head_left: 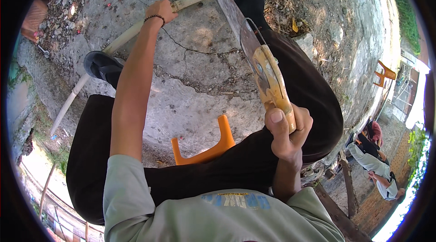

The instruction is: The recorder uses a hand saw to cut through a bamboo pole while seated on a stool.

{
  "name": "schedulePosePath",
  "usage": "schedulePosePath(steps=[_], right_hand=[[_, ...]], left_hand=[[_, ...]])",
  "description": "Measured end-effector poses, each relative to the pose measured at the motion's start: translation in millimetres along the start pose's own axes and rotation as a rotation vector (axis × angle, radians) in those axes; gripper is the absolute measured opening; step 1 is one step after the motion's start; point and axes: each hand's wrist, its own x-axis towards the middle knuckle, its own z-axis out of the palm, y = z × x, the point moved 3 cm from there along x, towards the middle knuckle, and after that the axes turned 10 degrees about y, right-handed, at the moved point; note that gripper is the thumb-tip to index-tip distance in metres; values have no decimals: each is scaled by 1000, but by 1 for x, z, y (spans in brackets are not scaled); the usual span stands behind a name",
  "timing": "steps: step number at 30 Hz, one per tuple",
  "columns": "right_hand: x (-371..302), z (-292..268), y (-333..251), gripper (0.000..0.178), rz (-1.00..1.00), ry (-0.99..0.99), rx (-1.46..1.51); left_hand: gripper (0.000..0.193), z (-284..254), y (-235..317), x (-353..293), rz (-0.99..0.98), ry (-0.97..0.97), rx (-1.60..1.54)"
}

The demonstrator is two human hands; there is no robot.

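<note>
A long pale pole, seemingly bamboo [125, 37], lies across the cracked concrete in front of me. My left hand [161, 11] is closed around it, between my two feet. In my right hand [288, 128] is a hand saw [268, 71], gripped by its worn yellow wooden handle. Its dark blade slants up and away to the left, passing above the pole; the tip runs out of the picture and I cannot make out the teeth. A thin wire loop shows beside the blade.
Black sandals [102, 66] on my feet rest at the pole. Beneath me is an orange plastic stool [204, 153]. Another orange stool [385, 74] stands far right. People [374, 165] are at the lower right near timber beams [347, 185]. Rubble and bricks [34, 19] lie upper left.
</note>
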Motion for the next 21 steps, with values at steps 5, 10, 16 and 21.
schedulePosePath(steps=[5, 10, 16, 21], right_hand=[[-5, 3, 3, 27, -9, -102, 60], [-11, -4, -4, 28, -19, -25, 80], [-11, -10, 0, 28, 2, 38, 100], [-15, -2, 27, 31, 252, 14, 153]], left_hand=[[35, -13, 2, -6, -37, -86, -16], [37, -18, 7, -11, -42, -73, -32], [35, -10, -5, -5, -75, -94, -15], [32, -14, 8, -31, -5, 246, 16]])
